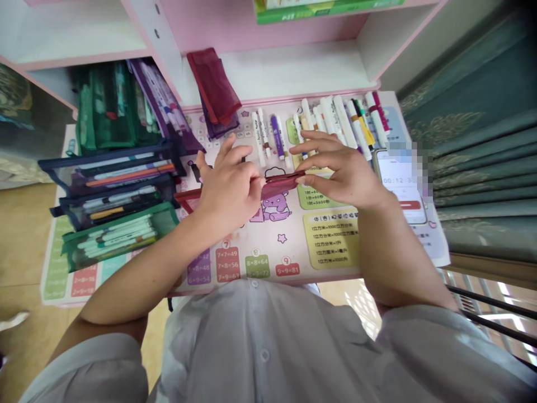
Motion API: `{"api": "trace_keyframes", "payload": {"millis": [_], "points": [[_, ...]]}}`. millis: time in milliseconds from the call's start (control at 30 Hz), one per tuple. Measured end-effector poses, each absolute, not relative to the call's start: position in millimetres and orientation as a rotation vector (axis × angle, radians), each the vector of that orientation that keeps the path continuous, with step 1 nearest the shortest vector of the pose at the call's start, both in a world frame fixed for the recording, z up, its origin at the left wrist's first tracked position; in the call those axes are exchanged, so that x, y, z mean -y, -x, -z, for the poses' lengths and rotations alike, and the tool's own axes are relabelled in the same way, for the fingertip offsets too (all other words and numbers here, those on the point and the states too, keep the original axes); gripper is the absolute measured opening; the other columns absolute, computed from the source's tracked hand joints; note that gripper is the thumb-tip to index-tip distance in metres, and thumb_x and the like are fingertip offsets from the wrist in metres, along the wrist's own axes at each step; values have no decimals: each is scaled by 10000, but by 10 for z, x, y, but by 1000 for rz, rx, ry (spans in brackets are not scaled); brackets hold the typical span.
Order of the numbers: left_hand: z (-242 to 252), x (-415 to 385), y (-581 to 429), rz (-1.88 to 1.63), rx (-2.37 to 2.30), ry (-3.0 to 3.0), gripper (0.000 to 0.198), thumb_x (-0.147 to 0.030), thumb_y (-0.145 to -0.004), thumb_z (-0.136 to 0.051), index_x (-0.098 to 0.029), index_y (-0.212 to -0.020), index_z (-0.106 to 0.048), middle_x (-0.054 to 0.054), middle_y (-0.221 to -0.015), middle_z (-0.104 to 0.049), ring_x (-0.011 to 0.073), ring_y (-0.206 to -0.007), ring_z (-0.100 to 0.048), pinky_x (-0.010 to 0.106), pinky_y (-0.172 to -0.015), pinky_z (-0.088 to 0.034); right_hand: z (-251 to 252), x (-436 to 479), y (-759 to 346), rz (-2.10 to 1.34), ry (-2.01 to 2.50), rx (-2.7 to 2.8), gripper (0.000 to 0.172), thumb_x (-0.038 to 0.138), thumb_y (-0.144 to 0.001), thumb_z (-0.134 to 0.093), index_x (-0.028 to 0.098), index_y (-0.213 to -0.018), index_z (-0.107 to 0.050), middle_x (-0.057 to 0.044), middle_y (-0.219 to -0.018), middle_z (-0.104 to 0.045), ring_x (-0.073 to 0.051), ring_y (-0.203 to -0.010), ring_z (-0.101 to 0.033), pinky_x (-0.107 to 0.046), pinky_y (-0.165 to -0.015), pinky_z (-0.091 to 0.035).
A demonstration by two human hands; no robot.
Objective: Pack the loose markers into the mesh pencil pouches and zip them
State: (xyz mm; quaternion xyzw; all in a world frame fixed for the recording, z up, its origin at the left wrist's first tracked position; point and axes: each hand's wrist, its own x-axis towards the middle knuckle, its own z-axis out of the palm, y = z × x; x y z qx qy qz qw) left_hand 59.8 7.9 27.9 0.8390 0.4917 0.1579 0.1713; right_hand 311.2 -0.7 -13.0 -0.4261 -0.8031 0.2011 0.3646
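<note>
Over the middle of the desk, a dark red mesh pencil pouch (280,186) is stretched sideways between my hands. My left hand (232,193) pinches its near side with thumb and forefinger, the other fingers lifted; the pouch's left part shows past the wrist. At the right end, the thumb and fingertips of my right hand (342,170) close on the pouch's edge. Whether anything is inside it, I cannot tell. Just beyond lie a white acrylic marker (257,134), a purple marker (277,137) and a row of mostly white markers (333,120), partly behind my right fingers.
Folded dark red pouches (213,84) lie by the shelf (277,70). Filled pouches crowd the left: green (107,112), purple (165,106), navy (121,168) and another green one (121,238). A phone (400,187) showing a timer lies right, near a curtain (482,140).
</note>
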Motion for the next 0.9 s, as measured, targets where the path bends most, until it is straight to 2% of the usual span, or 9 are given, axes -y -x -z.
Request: {"api": "trace_keyframes", "payload": {"millis": [900], "points": [[-343, -59, -476, -328, -1478, -2345, 143, -211, -898, -592, -225, -776, -667, 51, -1412, -599, 365, -1499, -323, 737, -1206, -138, 121, 7, -3118, -553, 1113, 2052, 67, 311, -816, -759, 313, -883, -753, 19, -1184, -725, -340, -1363, -532, -626, -1154, -404]]}}
